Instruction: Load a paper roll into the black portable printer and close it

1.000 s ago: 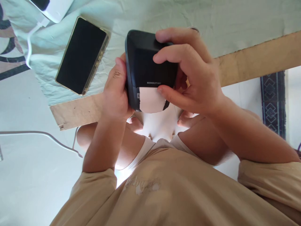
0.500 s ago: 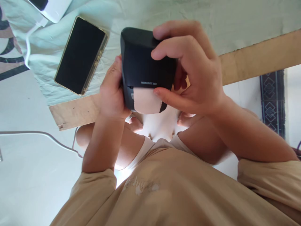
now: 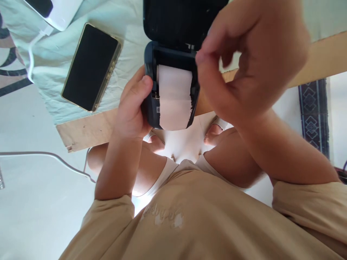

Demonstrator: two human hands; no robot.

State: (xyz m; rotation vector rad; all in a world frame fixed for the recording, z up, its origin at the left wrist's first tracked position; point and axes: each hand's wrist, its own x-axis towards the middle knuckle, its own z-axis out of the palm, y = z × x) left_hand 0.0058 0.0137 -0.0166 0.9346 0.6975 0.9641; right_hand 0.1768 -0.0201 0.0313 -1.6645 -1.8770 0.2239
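A black label printer (image 3: 151, 112) is gripped in my left hand (image 3: 134, 104), its thumb over the left rim and the other fingers mostly hidden beneath. The printer's lid (image 3: 176, 21) is swung up and away from me, cut off by the top of the view. Inside sits a white paper roll (image 3: 175, 81), with its loose end hanging over the front edge. My right hand (image 3: 249, 61) is at the printer's right side, overlapping the lid's edge. Its thumb and forefinger tips come together there; whatever may be between them is hidden.
A phone (image 3: 92, 66) with a dark screen lies on the green cloth (image 3: 130, 39) to the left. Beyond it is a white device (image 3: 61, 14) with a white cable (image 3: 31, 57). The table's wooden edge (image 3: 86, 131) runs beneath my hands.
The printer's lid has gone from closed to raised, exposing the paper roll. My right hand has moved up and to the right off the printer's front. My left hand keeps its hold.
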